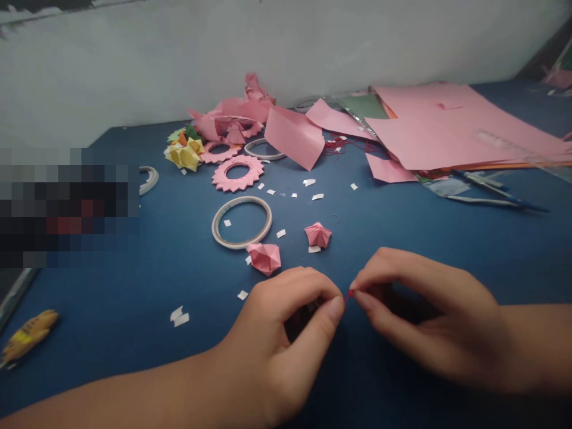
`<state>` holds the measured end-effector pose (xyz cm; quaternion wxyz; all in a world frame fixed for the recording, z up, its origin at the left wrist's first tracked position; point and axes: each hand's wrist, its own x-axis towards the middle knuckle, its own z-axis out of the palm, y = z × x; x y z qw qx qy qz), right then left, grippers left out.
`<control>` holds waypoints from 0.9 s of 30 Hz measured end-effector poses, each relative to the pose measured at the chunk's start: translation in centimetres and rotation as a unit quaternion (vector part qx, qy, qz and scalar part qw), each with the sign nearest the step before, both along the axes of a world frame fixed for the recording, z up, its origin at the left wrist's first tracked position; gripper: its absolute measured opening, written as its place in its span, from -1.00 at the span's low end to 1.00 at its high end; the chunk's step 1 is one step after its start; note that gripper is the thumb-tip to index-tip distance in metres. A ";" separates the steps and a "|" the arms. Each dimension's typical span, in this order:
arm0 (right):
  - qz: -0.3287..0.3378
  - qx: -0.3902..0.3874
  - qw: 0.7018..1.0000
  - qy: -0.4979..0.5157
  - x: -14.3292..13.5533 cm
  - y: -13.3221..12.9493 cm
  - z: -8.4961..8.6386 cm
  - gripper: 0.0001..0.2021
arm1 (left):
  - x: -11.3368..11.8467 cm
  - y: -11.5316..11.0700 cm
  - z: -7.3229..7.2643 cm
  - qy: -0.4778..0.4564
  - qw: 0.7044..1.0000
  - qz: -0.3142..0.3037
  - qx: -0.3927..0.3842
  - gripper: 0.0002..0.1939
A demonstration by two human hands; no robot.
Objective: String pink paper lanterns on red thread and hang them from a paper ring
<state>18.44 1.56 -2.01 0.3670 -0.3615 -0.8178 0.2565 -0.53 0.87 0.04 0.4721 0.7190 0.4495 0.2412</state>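
The blue bench (134,286) carries all items. Pink paper sheets (429,125) lie stacked at its far right. The left hand (286,339) is narrowed to a thumb-and-index pinch at front centre; the right hand (429,322), similarly closed, faces it with a small gap between the fingertips. A tape roll (236,244) lies flat beyond the left hand, with a pink folded ring (239,185) behind it. One pink folded piece (265,259) sits at the roll's near edge; a pink folded star (318,235) sits to its right. White scraps (181,319) are scattered around. The red thread (348,294) spans the gap, gripped by both hands.
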 end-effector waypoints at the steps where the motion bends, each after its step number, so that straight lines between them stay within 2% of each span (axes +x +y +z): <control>1: -0.004 -0.002 1.000 0.002 0.0 0.0 0.0 -0.92 | 0.0 0.0 0.1 -0.009 1.000 0.001 -0.020 -0.80; 7: 0.021 -0.004 1.000 -0.001 0.1 0.1 0.3 -0.92 | 0.0 0.3 0.4 -0.089 0.990 0.009 -0.113 -0.80; 12: 0.056 0.038 0.998 0.002 0.1 0.2 0.3 -0.82 | 0.0 0.5 0.5 -0.141 0.981 0.010 -0.130 -0.79; 16: 0.055 0.056 0.997 -0.006 0.2 -0.1 0.1 -0.75 | -0.1 0.5 0.5 -0.150 0.978 0.012 -0.143 -0.78; 20: 0.055 0.070 0.995 -0.039 0.4 -0.6 -0.4 -0.80 | -0.1 0.6 0.4 -0.140 0.979 0.003 -0.145 -0.79; 24: 0.099 0.058 0.993 -0.038 0.5 -0.4 -0.9 -0.83 | 0.0 0.8 0.4 -0.107 0.982 -0.011 -0.154 -0.77; 27: 0.126 0.031 0.990 -0.061 0.4 0.1 -0.4 -0.86 | -0.1 0.9 0.4 -0.096 0.984 -0.013 -0.151 -0.76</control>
